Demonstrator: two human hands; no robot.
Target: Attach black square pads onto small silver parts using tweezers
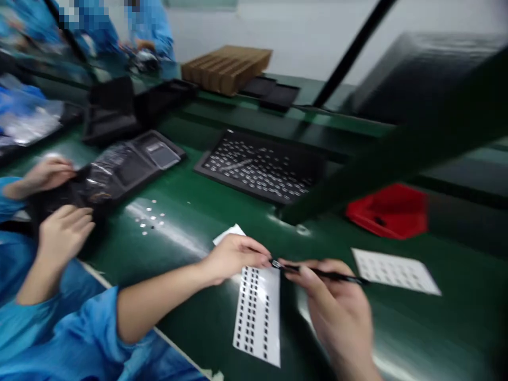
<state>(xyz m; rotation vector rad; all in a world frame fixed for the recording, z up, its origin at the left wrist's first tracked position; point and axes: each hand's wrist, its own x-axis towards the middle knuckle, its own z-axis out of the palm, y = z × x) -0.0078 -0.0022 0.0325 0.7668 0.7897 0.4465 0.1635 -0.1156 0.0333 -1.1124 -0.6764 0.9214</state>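
Observation:
My left hand (234, 257) is closed in a pinch on a small black part (275, 263) with a pale mark. Its wrist hangs over the table, just above a white sheet (257, 317) carrying columns of small black stickers. My right hand (341, 301) is wrapped round slim black tweezers (329, 274), blurred, whose tip meets the small part at my left fingertips. Behind my left hand, a corner of another white sheet (230, 233) shows. To the right of my right hand lies a white sheet (397, 271) with faint pale marks.
A black tray (257, 164) of small parts lies ahead, beside a slanting green post (357, 169). A red bin (391, 211) is at right. At left, a co-worker's hands (63, 233) are by a black tray (127, 164); tiny pieces (148, 218) lie scattered nearby.

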